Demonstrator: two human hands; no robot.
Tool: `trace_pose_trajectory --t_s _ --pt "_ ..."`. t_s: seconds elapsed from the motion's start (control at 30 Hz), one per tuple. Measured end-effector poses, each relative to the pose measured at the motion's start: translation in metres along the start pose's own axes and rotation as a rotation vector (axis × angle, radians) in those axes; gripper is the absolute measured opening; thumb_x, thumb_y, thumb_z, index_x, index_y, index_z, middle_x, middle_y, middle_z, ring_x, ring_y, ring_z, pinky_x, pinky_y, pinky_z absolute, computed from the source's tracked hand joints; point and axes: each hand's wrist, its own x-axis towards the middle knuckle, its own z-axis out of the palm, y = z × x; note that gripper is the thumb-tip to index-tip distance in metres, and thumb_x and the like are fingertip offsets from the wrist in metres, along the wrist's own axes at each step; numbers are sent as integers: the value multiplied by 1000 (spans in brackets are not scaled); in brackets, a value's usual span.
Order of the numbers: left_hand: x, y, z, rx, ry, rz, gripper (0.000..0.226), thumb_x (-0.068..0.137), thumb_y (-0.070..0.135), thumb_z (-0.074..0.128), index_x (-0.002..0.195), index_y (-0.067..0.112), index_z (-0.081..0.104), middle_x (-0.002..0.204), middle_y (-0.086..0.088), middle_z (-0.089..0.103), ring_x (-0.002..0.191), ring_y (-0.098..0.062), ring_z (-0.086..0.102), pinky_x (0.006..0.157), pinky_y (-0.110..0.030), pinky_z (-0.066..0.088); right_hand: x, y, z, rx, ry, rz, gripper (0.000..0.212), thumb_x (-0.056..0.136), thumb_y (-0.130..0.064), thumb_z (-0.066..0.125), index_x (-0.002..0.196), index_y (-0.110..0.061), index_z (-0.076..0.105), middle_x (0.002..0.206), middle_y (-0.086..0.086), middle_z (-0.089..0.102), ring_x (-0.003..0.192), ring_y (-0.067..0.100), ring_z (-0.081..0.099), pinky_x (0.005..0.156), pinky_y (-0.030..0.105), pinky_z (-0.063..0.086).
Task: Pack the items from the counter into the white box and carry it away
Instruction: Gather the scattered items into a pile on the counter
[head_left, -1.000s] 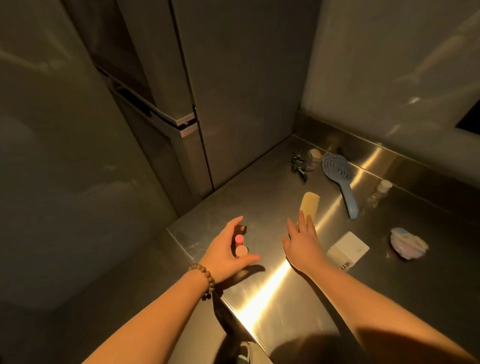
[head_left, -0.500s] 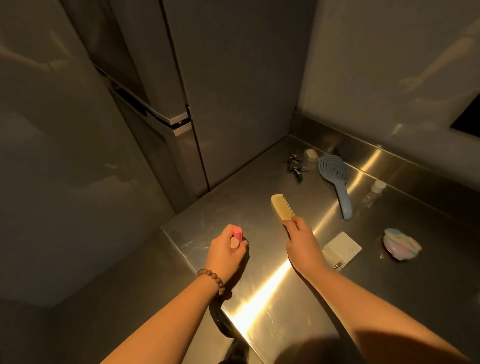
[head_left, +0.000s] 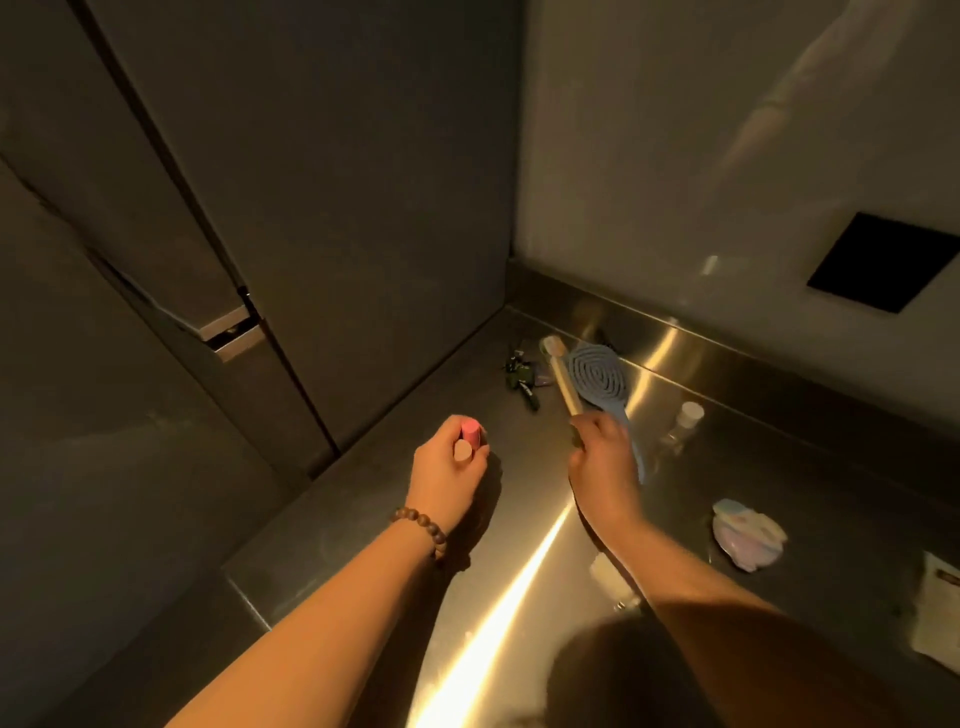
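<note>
My left hand (head_left: 451, 473) is closed around a small pink tube (head_left: 469, 439) just above the steel counter (head_left: 519, 582). A yellow comb (head_left: 562, 379) stands up out of my right hand (head_left: 605, 457), which grips its lower end. Behind that hand lies a blue hairbrush (head_left: 597, 376) with its handle partly hidden. A white charger (head_left: 610, 574) peeks out under my right forearm. No white box shows in the head view.
Dark keys (head_left: 522, 374) lie near the back corner. A small clear bottle with a white cap (head_left: 685, 423) and a pastel pouch (head_left: 748, 532) rest to the right. A paper packet (head_left: 940, 613) lies at the right edge. Tall cabinet doors (head_left: 311, 208) stand left.
My left hand closed on the pink tube and lifted it. My right hand picked the comb off the counter and raised it upright. The view tilted up.
</note>
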Motion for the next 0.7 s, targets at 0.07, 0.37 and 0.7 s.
trace_pose_trajectory --t_s 0.07,0.37,0.7 --pt "20 2 9 4 -34 26 13 83 15 63 85 27 56 80 10 62 78 1 56 64 -9 43 24 9 -6 -22 37 27 43 88 0 51 130 -10 53 131 10 48 121 26 43 101 39 45" --pt "87 6 39 -36 -106 7 12 85 14 64 87 25 58 83 11 61 77 6 55 61 -6 39 90 32 3 -400 -130 -52 47 94 -2 45 139 -13 43 140 8 45 129 26 35 111 36 34" --pt "98 14 64 -76 -229 90 24 83 14 67 106 18 60 94 6 63 83 -4 57 66 -7 40 87 -1 11 294 -55 -6 32 94 -33 52 126 -27 54 121 -5 51 112 11 49 93 28 45"
